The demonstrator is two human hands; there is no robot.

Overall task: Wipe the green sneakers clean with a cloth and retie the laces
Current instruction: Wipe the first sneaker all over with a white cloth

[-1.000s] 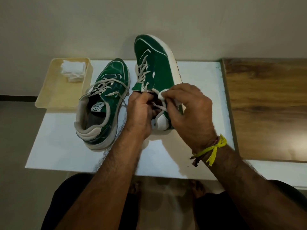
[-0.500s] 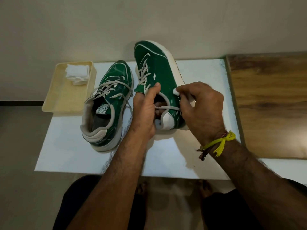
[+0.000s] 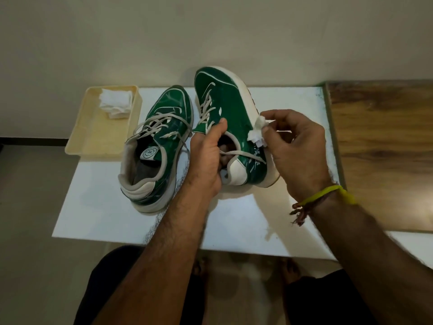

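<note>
White table (image 3: 234, 221) – glossy green sneaker (image 3: 232, 106), laces (image 3: 206, 106) loose.

Two sneakers (image 3: 157, 146) (image 3: 225, 109), two cloths (image 3: 257, 132) (image 3: 115, 103), one tray (image 3: 93, 137)

green sneakers (image 3: 225, 109), white cloth (image 3: 257, 134)

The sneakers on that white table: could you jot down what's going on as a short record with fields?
Held sneaker: right sneaker tipped on its side, toe toward the wall
Left hand: left hand grips it at the collar, fingers inside
Right hand: right hand pinches a white cloth wad at its outer side
Other sneaker: left sneaker upright on the white table, laces loose
Spare cloths: folded cloths in a cream tray
</note>
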